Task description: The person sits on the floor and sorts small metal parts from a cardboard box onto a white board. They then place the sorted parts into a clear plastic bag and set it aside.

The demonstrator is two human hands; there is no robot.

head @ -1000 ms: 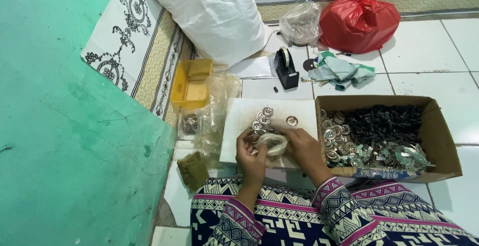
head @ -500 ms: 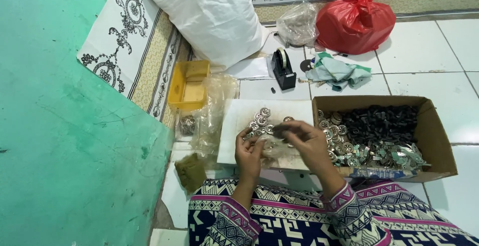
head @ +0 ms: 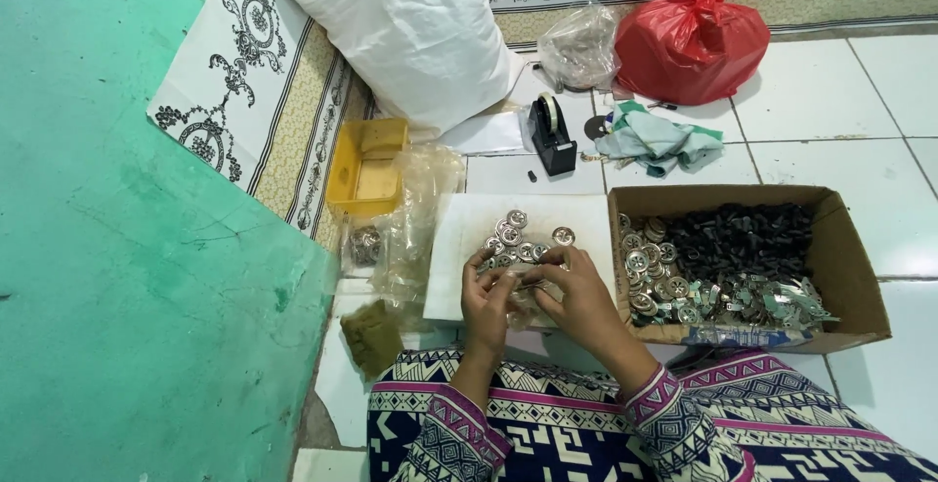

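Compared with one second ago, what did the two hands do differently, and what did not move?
The right hand drew in from the right to meet the left hand over the white sheet; both now pinch something small that I cannot make out. The pale ring seen between them earlier no longer shows. The pile of silver discs, the cardboard box, the tape dispenser and the yellow tray stayed put.

Both hands, left hand [head: 486, 298] and right hand [head: 576, 292], meet over near edge of sheet [head: 459, 248] on floor [head: 831, 111]. Pile of metal discs [head: 518, 240] on sheet, just beyond fingers. Cardboard box [head: 860, 287] right of sheet, touching it; discs, dark parts, metal clips inside. Tray [head: 366, 165] left-behind sheet. Tape dispenser [head: 552, 135] behind sheet. Cloth [head: 660, 140] right of dispenser. Tied bag [head: 689, 38] behind cloth; big sack [head: 410, 28] far left of it.
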